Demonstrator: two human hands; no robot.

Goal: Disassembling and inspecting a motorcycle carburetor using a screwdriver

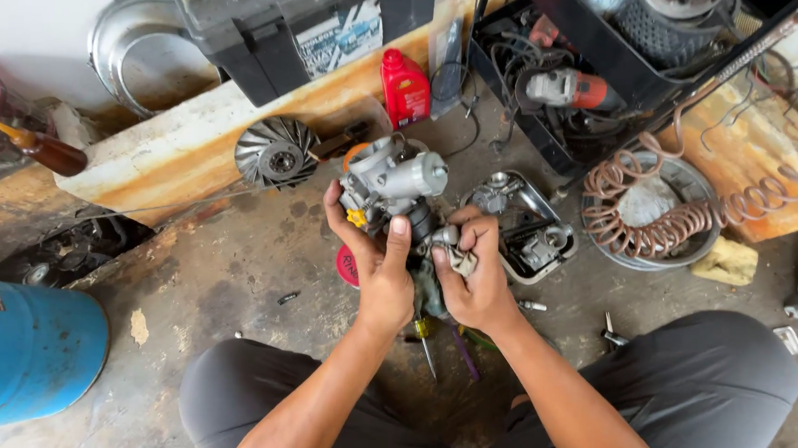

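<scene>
Your knees in dark grey trousers [715, 386] frame the shot as you crouch over a stained concrete floor [227, 277]. At far left lies a smooth blue cylinder [15, 356]; beyond it a finned, round metal fan wheel [277, 153] rests on a worn wooden plank [170, 152] under a dark plastic toolbox [273, 19]. Your left hand [378, 260] wraps the underside of a cast grey metal carburetor [393, 179], thumb pressed up its body; the carburetor sits above and between both hands, raised off the floor. Your right hand [475, 271], touching the left, is curled tight around a small metal part [454, 247] at the carburetor's lower right. Behind stands a glossy red plastic bottle [405, 89]. To the right, a metal tray [525, 228] holds loose engine parts, then a coppery coiled hose [671, 215] lies in a round pan.
</scene>
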